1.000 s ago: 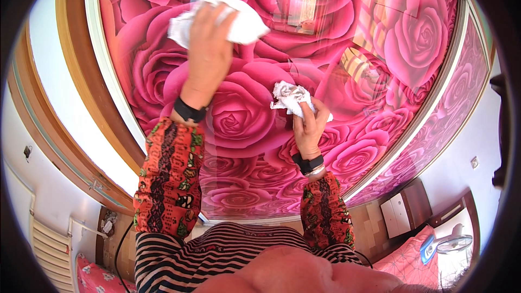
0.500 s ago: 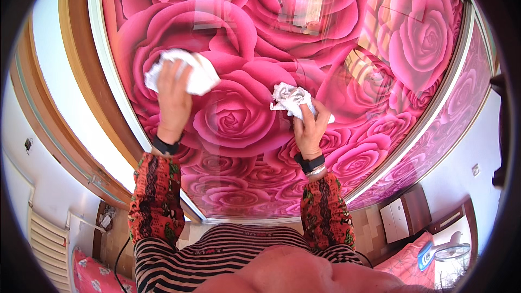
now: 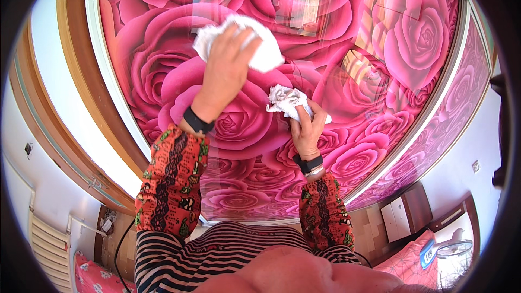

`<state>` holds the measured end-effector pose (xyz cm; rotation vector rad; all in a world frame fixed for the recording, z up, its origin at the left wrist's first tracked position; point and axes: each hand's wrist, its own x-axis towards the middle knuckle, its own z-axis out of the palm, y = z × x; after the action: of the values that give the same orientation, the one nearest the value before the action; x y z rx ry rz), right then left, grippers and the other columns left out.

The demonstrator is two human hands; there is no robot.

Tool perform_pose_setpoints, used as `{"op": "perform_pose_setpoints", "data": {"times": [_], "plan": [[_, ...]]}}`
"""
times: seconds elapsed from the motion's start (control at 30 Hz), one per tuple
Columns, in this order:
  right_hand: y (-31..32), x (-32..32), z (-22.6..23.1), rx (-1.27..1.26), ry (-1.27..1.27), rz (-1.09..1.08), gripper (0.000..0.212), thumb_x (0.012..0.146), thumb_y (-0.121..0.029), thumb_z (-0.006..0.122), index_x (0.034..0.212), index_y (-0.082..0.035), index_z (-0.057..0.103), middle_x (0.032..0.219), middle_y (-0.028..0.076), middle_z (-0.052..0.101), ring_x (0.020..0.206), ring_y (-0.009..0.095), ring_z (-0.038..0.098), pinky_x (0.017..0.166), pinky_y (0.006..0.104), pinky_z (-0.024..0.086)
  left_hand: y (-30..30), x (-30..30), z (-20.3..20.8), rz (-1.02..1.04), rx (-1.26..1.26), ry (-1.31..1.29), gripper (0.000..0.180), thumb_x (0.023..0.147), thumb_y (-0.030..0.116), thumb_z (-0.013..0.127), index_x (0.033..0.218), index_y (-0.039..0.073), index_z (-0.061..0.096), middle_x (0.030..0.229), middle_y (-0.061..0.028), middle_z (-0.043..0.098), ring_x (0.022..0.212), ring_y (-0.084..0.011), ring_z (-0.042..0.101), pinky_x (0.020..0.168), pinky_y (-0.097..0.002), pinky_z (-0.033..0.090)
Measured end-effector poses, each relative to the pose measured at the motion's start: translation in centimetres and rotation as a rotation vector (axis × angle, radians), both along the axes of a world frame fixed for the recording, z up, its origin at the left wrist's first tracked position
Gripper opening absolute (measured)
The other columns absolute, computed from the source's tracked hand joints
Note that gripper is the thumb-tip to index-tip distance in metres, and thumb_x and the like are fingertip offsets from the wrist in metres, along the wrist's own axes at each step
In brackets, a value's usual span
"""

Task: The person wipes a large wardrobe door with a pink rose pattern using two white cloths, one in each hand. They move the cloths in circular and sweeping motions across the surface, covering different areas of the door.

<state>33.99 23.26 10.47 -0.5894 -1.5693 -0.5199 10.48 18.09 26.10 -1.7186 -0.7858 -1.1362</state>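
Note:
A glossy panel printed with large pink roses [image 3: 418,27] fills the view in front of me. My left hand [image 3: 223,70] presses a folded white cloth [image 3: 265,49] against it, upper left of the middle, with the fingers bent over the cloth. Lower and to the right, my right hand [image 3: 307,130] grips a crumpled white cloth [image 3: 283,99], which rests against the panel too. Part of each cloth is hidden under the fingers. Both wrists carry dark bands, and patterned red sleeves cover my forearms.
A pale metal frame [image 3: 442,95] edges the panel on the right, and wooden trim [image 3: 81,49] runs along the left. Low on the left is a radiator [image 3: 48,244]. At lower right stand a small cabinet [image 3: 404,211] and a fan [image 3: 453,248].
My left hand has swept up and to the right across the panel with its cloth. My right hand and its cloth have barely shifted.

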Motion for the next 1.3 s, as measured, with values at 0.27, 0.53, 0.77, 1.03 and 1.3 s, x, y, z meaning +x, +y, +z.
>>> {"op": "perform_pose_setpoints", "data": {"times": [0.27, 0.53, 0.77, 1.03, 1.3], "plan": [[0.0, 0.2, 0.0, 0.002, -0.023, -0.007, 0.050, 0.069, -0.003, 0.079, 0.116, -0.013, 0.067, 0.122, 0.016, 0.057, 0.102, 0.034, 0.055, 0.086, 0.0439, 0.045, -3.5, -5.0, -7.4, 0.165, -0.080, 0.042, 0.042, 0.081, 0.001, 0.060, 0.122, 0.009, 0.064, 0.131, -0.0107, 0.056, 0.130, -0.0363, 0.049, 0.104, -0.0497, 0.041], [-0.3, -0.1, 0.0, -0.025, 0.007, 0.014, 0.047, 0.072, 0.004, 0.073, 0.117, -0.009, 0.066, 0.121, 0.017, 0.057, 0.105, 0.036, 0.055, 0.087, 0.0431, 0.046, -3.8, -10.0, 0.3, 0.170, 0.130, -0.322, 0.054, 0.077, -0.012, 0.053, 0.128, 0.006, 0.060, 0.136, -0.0170, 0.054, 0.135, -0.0414, 0.043, 0.113, -0.0491, 0.033], [-0.4, -0.3, 0.1, -0.023, 0.023, 0.017, 0.046, 0.073, 0.004, 0.072, 0.117, -0.009, 0.066, 0.121, 0.017, 0.057, 0.105, 0.036, 0.055, 0.087, 0.0432, 0.046, -0.4, -3.0, 3.9, 0.028, 0.118, -0.139, 0.045, 0.080, -0.003, 0.056, 0.124, 0.006, 0.062, 0.130, -0.0164, 0.056, 0.128, -0.0407, 0.047, 0.110, -0.0505, 0.036], [-0.3, 0.1, 0.2, -0.005, -0.017, -0.008, 0.050, 0.070, -0.003, 0.079, 0.117, -0.013, 0.066, 0.121, 0.016, 0.056, 0.102, 0.035, 0.055, 0.086, 0.0447, 0.045, -2.5, -2.0, -6.2, 0.095, -0.124, -0.010, 0.040, 0.081, 0.000, 0.058, 0.120, 0.007, 0.064, 0.129, -0.0107, 0.057, 0.128, -0.0359, 0.049, 0.102, -0.0506, 0.041], [0.1, 0.0, -0.1, 0.006, -0.003, 0.011, 0.051, 0.071, -0.003, 0.078, 0.119, -0.014, 0.066, 0.122, 0.016, 0.056, 0.102, 0.035, 0.054, 0.086, 0.0449, 0.045, -6.4, -13.1, -10.6, 0.279, -0.039, -0.317, 0.052, 0.076, -0.012, 0.054, 0.126, 0.003, 0.059, 0.139, -0.0188, 0.052, 0.138, -0.0435, 0.040, 0.115, -0.0524, 0.031]]}}
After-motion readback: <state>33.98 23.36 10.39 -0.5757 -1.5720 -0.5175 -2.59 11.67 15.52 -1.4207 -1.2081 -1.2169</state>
